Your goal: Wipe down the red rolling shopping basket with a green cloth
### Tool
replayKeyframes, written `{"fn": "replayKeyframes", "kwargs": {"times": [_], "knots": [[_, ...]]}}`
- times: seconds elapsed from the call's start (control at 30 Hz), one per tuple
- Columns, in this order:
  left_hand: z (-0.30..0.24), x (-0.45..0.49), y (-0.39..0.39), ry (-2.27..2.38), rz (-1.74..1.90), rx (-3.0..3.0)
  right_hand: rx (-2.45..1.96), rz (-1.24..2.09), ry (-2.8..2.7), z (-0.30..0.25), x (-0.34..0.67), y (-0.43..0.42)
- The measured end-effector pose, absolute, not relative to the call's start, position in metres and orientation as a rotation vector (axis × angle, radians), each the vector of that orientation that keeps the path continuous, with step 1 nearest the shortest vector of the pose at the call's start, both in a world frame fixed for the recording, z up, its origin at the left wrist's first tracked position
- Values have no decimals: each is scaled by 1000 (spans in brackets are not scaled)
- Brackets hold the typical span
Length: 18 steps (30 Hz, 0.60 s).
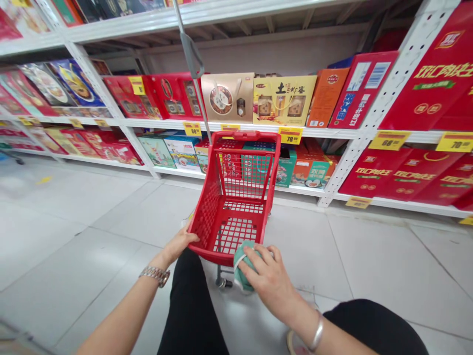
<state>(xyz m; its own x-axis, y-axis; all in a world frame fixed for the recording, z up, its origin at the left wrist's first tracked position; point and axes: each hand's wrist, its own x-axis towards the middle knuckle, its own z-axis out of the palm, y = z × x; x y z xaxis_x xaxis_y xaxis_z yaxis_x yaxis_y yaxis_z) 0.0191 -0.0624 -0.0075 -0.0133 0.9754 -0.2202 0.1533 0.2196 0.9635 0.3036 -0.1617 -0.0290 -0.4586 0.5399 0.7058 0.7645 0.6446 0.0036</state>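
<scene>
A small red plastic shopping cart (207, 207) with a grid floor and grid walls stands on the floor before me, its basket holding nothing. My left hand (181, 242) grips the near left corner of its rim, thumb over the edge. In my right hand (266, 273) is a green cloth (242, 283) with a white edge, pressed against the near right corner of the rim. Part of the cloth is hidden under my fingers. A grey pole (202, 106) rises from the cart's left side.
White metal shelves (236, 15) with boxed goods cross the view behind the cart. Red gift boxes (432, 84) fill the right bay, with yellow price tags (290, 135) along the edges. My knees in black trousers (194, 305) flank the cart on grey floor tiles (111, 212).
</scene>
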Motion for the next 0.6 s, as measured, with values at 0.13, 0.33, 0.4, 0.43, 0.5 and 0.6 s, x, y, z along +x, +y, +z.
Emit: {"fn": "replayKeyframes", "kwargs": {"times": [0.13, 0.33, 0.4, 0.43, 0.5, 0.6], "knots": [[-3, 6, -60, 1344, 871, 1107, -997, -324, -2243, -22, 284, -169], [-2, -2, -42, 1302, 828, 1039, -973, -281, -2285, -14, 264, -174], [-3, -1, -34, 1400, 903, 1030, -978, -273, -2307, -16, 256, -173], [-3, 0, -32, 1487, 973, 1025, -983, -270, -2301, -18, 252, -173], [-7, 5, -31, 1662, 1156, 998, -1003, -263, -2261, -22, 244, -171], [-18, 20, -44, 1764, 1387, 905, -1038, -243, -2232, -29, 234, -166]]}}
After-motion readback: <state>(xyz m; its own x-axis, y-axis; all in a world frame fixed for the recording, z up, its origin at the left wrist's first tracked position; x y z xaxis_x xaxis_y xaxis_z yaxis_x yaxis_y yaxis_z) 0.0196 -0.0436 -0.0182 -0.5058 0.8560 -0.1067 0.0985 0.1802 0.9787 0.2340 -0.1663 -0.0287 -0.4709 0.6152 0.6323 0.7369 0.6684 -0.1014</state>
